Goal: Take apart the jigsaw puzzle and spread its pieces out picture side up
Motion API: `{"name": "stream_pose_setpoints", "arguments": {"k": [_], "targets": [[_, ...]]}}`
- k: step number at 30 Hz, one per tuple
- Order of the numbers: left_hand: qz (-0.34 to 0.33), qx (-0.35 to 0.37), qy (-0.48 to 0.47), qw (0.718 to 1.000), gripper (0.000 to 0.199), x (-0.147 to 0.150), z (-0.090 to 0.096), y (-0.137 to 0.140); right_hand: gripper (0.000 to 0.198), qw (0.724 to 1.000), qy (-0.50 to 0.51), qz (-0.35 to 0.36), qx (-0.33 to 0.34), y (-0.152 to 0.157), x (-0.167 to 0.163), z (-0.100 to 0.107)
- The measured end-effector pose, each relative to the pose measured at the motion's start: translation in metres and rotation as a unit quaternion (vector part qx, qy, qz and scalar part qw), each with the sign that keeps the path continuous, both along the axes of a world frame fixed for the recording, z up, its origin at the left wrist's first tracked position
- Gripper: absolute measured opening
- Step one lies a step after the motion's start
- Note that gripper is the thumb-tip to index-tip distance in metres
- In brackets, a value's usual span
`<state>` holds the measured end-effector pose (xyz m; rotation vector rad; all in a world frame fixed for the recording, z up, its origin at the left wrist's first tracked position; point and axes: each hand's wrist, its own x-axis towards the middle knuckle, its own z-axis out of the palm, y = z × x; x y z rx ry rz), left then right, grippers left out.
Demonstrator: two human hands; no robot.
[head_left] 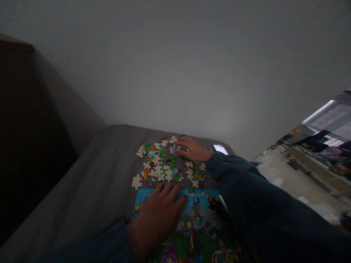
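A pale, plain wall (164, 73) fills most of what I see, and below it grey cloth (90, 182) spreads out under everything I'm working with. A dark panel (27, 128) rises on the left; off to the right, a dim stretch of floor (276, 175) shows with a low wooden shelf unit (320, 170) on it. My right sleeve (263, 197) cuts across from the lower right and hides part of the board's right side.

The board (197, 233), printed with cartoon figures, lies nearest me. Just past its far edge the puzzle pieces (161, 164) are scattered in a loose heap, some with pale backs up, some showing colour. My left hand (156, 219) lies palm down over the board's left part, and my right hand (193, 150) reaches in over the right of the heap. A phone (220, 149) with a lit screen sits just beyond my right wrist.

My left fingers (164, 188) are slightly parted at the far edge, thumb held away from them, gripping nothing. On the right, thumb and fingers (184, 140) stand apart among the pieces; I can't tell which they touch. One pale piece (136, 182) lies off by the board's far left corner.
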<state>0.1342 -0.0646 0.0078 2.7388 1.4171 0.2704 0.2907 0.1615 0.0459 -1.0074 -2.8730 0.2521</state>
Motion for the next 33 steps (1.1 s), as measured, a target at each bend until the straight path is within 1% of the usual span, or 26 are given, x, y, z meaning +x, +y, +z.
{"name": "stream_pose_setpoints", "arguments": {"k": [1, 4, 6, 8, 11, 16, 20, 23, 27, 31, 33], "targets": [[0.0, 0.0, 0.0, 1.0, 0.035, 0.0, -0.001, 0.0, 0.05, 0.999, 0.035, -0.029, 0.011, 0.009, -0.007, 0.001], [0.002, -0.002, 0.0, 1.0, 0.037, -0.001, -0.003, 0.001, 0.052, 0.996, 0.053, -0.074, 0.014, 0.034, -0.028, -0.005], [0.003, 0.001, 0.001, 1.0, 0.035, -0.001, -0.005, 0.002, 0.05, 0.995, 0.056, -0.083, 0.004, 0.044, -0.037, -0.014], [0.002, 0.004, -0.001, 1.0, 0.033, 0.0, -0.005, 0.001, 0.041, 0.994, 0.065, -0.082, -0.01, 0.049, -0.041, -0.021], [0.001, -0.002, -0.003, 1.0, 0.033, 0.0, -0.002, 0.001, 0.029, 0.993, 0.083, -0.074, -0.041, 0.051, -0.036, -0.023], [0.004, -0.034, -0.004, 0.999, 0.036, 0.0, 0.003, 0.002, 0.03, 0.987, 0.106, -0.085, -0.092, 0.059, -0.013, -0.01], [0.009, -0.037, 0.0, 0.999, 0.041, 0.002, 0.003, 0.003, 0.029, 0.982, 0.109, -0.099, -0.118, 0.065, 0.008, -0.003], [0.016, -0.049, 0.006, 0.999, 0.045, 0.003, 0.005, 0.004, 0.028, 0.984, 0.104, -0.103, -0.097, 0.064, 0.021, 0.0], [0.022, -0.069, 0.021, 0.997, 0.049, 0.004, 0.007, 0.005, 0.029, 0.987, 0.126, -0.099, -0.03, 0.056, 0.03, 0.0], [0.018, -0.06, 0.025, 0.998, 0.054, 0.004, 0.006, 0.005, 0.028, 0.99, 0.121, -0.073, -0.01, 0.051, 0.035, 0.0], [0.021, -0.058, 0.025, 0.998, 0.053, 0.005, 0.006, 0.006, 0.028, 0.99, 0.113, -0.079, 0.01, 0.053, 0.038, 0.0]]}}
